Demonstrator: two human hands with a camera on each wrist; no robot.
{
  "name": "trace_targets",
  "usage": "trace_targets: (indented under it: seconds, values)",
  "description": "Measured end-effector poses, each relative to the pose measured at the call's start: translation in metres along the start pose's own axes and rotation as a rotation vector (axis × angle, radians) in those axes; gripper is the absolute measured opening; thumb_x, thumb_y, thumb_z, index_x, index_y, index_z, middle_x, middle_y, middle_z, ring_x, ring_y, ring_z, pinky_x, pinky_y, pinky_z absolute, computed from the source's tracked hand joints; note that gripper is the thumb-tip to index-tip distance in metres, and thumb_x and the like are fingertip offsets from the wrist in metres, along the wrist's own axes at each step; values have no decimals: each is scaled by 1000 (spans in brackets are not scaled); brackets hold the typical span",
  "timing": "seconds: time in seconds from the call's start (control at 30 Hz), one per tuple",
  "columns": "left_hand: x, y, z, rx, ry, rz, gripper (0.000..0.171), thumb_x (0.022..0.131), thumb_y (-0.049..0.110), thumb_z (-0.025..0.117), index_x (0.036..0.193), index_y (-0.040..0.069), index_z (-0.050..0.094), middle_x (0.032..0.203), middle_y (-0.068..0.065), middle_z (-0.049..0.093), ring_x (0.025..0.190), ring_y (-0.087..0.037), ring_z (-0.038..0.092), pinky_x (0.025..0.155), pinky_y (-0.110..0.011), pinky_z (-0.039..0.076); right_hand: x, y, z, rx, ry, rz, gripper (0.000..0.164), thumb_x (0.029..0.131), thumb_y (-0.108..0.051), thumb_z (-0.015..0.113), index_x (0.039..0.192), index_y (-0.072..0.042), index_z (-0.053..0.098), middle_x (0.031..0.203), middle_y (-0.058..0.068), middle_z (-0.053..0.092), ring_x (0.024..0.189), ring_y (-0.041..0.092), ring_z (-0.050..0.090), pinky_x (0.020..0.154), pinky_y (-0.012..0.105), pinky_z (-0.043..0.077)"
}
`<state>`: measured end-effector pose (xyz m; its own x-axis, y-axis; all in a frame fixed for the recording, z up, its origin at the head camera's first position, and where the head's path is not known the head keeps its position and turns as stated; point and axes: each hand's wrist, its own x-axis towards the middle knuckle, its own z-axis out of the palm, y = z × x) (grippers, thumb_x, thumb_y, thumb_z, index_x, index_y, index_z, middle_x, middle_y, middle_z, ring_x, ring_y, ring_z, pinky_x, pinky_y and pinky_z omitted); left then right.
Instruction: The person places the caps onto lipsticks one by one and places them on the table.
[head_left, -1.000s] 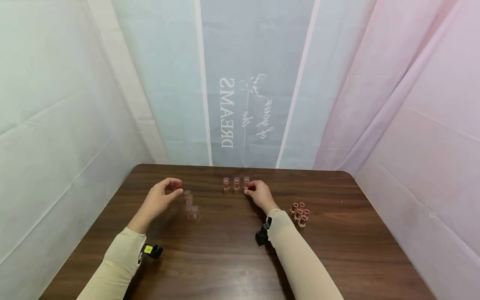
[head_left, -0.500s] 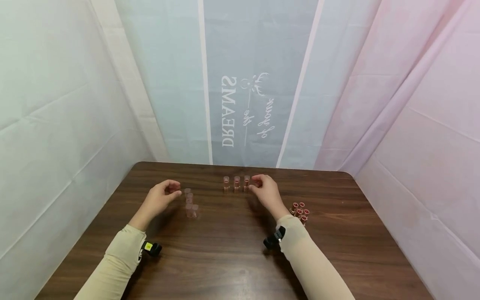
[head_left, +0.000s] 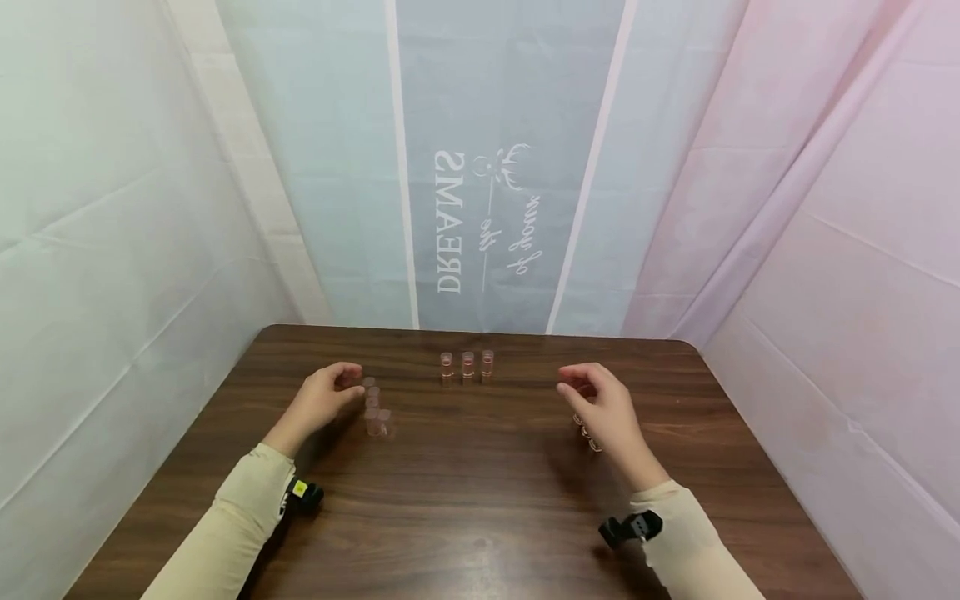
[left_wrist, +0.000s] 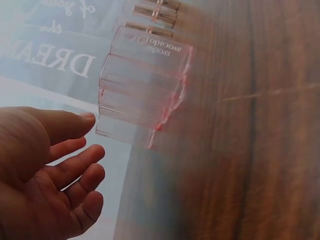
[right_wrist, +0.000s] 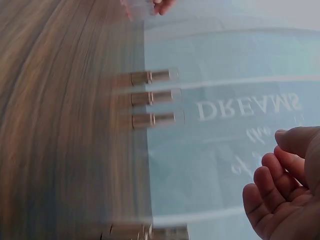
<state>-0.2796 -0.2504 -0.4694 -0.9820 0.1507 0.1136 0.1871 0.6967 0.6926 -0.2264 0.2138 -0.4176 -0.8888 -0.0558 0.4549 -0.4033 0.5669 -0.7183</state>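
Observation:
Three lipsticks (head_left: 468,365) with clear caps stand upright in a row near the table's far edge; the right wrist view shows their gold bases (right_wrist: 142,98). Several clear pinkish lipstick caps (head_left: 378,422) stand clustered at the left, with lettering on one cap (left_wrist: 155,45). My left hand (head_left: 322,404) hovers beside these caps, fingers loosely bent, holding nothing. At the right, several uncapped lipsticks (head_left: 595,445) are mostly hidden by my right hand (head_left: 606,408). That hand is above them, thumb and fingers apart, with nothing in its grasp.
The brown wooden table (head_left: 465,500) has a printed grey-blue curtain (head_left: 510,83) behind its far edge. White cloth walls (head_left: 112,250) rise at the left and right. A small camera is strapped to each wrist.
My right hand has let go of the rightmost capped lipstick and moved right, over the uncapped group. The left hand has stayed almost in place.

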Motion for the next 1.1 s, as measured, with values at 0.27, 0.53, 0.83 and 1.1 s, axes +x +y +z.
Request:
trace_targets:
  seconds: [0.27,0.53,0.83,1.1]
  values:
    - [9,4,-3,32,-87,34,41,94,20,64,132,8,56,121,-11,64,108,-29,60,87,-45,50,-23,19,-30,-54,56,49,21,89,-26,70,108,-18,68,96,-3,63,80,9,59,67,18,49]
    - [12,4,-1,44,-123,70,33,94,15,62,126,5,59,116,-11,65,108,-29,61,88,-46,50,-45,32,-41,-167,89,119,23,87,-23,73,107,-12,69,93,-1,65,79,9,59,67,16,47]
    - [13,1,0,75,-99,65,30,93,18,64,121,7,62,112,-9,67,106,-28,61,89,-47,49,-64,41,-31,-258,-10,334,44,78,-38,80,110,-10,67,104,7,69,88,20,63,72,27,49]
    - [8,2,-3,109,-34,57,25,93,22,65,115,10,63,108,-7,67,101,-25,62,83,-44,51,-75,46,-23,-343,-20,453,46,79,-42,77,108,-8,67,99,6,71,89,20,65,77,41,49]
